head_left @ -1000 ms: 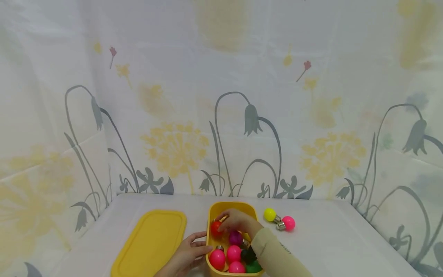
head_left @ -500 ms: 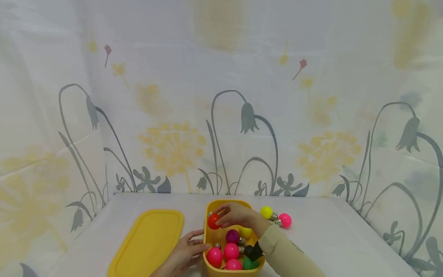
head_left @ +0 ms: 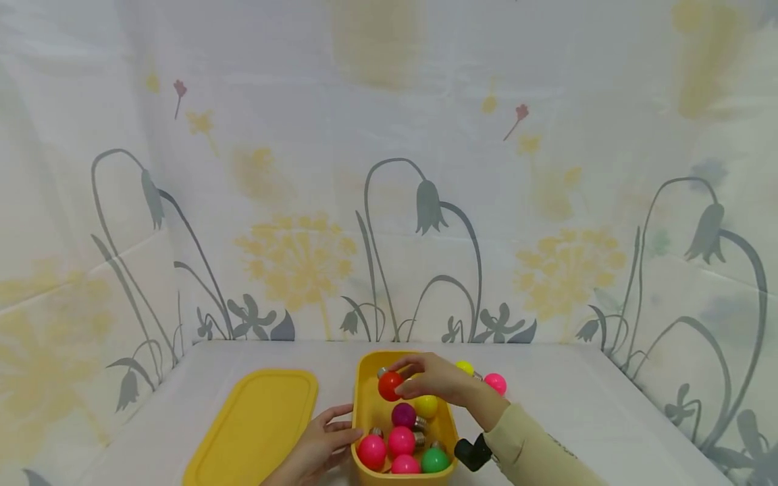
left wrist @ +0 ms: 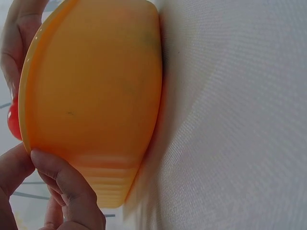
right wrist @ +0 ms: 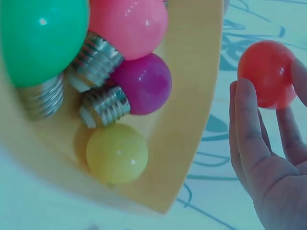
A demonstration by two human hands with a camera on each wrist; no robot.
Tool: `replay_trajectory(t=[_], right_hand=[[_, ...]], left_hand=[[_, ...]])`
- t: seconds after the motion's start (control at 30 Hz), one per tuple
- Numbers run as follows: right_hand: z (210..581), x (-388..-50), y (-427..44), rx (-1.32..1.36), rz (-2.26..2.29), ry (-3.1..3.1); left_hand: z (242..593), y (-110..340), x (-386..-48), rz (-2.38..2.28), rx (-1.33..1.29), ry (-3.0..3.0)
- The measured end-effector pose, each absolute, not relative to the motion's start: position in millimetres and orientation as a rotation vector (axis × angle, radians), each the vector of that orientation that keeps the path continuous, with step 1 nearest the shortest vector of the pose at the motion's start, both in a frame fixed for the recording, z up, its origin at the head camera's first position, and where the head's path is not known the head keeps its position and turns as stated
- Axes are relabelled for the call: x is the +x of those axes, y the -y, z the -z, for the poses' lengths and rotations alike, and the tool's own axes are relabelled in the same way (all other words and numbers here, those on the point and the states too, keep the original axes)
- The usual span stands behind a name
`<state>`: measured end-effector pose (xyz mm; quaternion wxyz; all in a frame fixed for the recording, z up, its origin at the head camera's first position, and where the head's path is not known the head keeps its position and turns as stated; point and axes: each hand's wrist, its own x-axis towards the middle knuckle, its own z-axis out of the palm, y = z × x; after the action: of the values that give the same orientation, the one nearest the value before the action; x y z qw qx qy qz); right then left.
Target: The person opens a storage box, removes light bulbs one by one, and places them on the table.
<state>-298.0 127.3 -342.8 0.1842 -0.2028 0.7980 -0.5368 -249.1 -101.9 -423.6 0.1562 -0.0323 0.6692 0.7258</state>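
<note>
Shifted rightward in 0.5 s: glossy red round bulb (head_left: 390,386), pinched by right hand (head_left: 436,379), above yellow plastic box (head_left: 367,405), now clear of round coloured bulbs (head_left: 401,441) below grip. Left hand (head_left: 322,442) seemingly pinches box's rim; contact partly hidden.

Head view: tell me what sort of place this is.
Probably a screened-off tabletop workspace: a flower-printed backdrop encloses the back and sides of a pale table, which bears a yellow box of coloured bulbs. The room beyond isn't visible.
</note>
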Motion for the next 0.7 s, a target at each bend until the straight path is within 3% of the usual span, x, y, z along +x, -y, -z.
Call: replay_trajectory(t=[0.4,0.7], right_hand=[[347,-292,-161,-0.552,1.569,-2.320],[365,-292,-189,-0.371,1.640,-2.417]], left_hand=[[427,102,-247,-2.102,-0.086,-1.925],[426,101,-245,-2.115,-0.060,-1.924]])
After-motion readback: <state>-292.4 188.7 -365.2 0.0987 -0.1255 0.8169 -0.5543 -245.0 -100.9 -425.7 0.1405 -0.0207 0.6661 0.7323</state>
